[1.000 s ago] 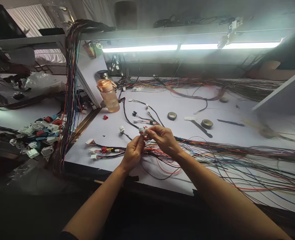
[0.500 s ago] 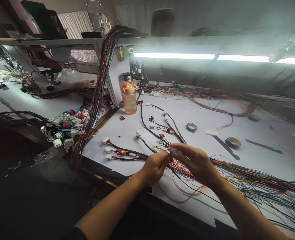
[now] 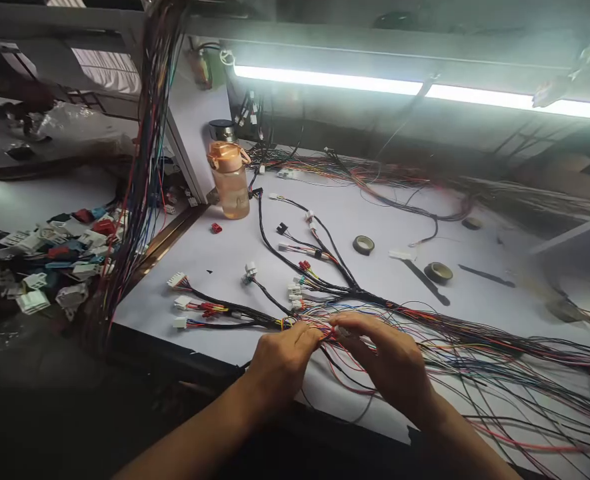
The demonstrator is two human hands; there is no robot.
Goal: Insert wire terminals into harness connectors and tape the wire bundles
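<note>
Over the wire bundle near the table's front, my left hand (image 3: 285, 357) is closed, thumb and fingers pinching several thin wires (image 3: 319, 325). Just right of it, my right hand (image 3: 395, 357) is curled with its fingertips around a small whitish connector (image 3: 342, 331), partly hidden by the fingers. The fingertips of both hands almost meet. Left of them, taped harness branches end in white connectors (image 3: 177, 280) and red connectors (image 3: 213, 309). Behind the hands, another black-taped harness branch (image 3: 359, 293) runs right into loose wires (image 3: 475, 333).
An orange-lidded bottle (image 3: 229, 180) stands by the shelf post. Tape rolls (image 3: 363, 245) and a dark tape strip (image 3: 427, 283) lie on the table (image 3: 325, 193). A hanging wire bundle (image 3: 149, 133) and a connector pile (image 3: 59, 253) are at left. A tube light (image 3: 325, 79) shines above.
The view has turned right and down, so the scene sits further left and higher. Both hands have come down closer to the wire bundle, still held together.
</note>
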